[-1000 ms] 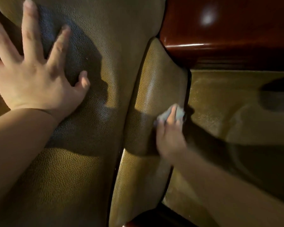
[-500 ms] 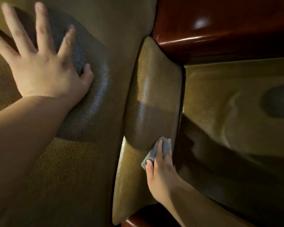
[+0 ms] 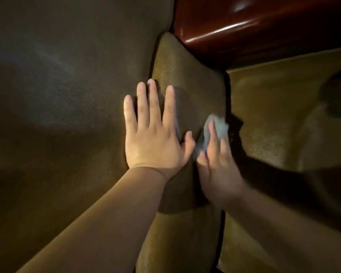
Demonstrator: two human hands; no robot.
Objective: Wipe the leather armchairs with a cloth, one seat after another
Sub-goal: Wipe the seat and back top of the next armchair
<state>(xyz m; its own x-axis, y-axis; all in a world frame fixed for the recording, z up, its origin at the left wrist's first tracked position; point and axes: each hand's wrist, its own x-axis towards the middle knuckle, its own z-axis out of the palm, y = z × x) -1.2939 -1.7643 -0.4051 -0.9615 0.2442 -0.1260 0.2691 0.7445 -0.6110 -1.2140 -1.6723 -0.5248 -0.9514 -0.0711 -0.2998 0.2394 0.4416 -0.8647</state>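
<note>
Cloth (image 3: 215,133), grey and bunched, sits pinched under the right hand (image 3: 217,170) against the armchair's padded side panel (image 3: 187,69). Left hand (image 3: 154,138) lies flat with straight fingers spread, just beside it. Glossy wood trim (image 3: 254,26) runs above.

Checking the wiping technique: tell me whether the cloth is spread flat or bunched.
Bunched: the small grey-blue cloth sits crumpled under the right hand's fingers.
</note>
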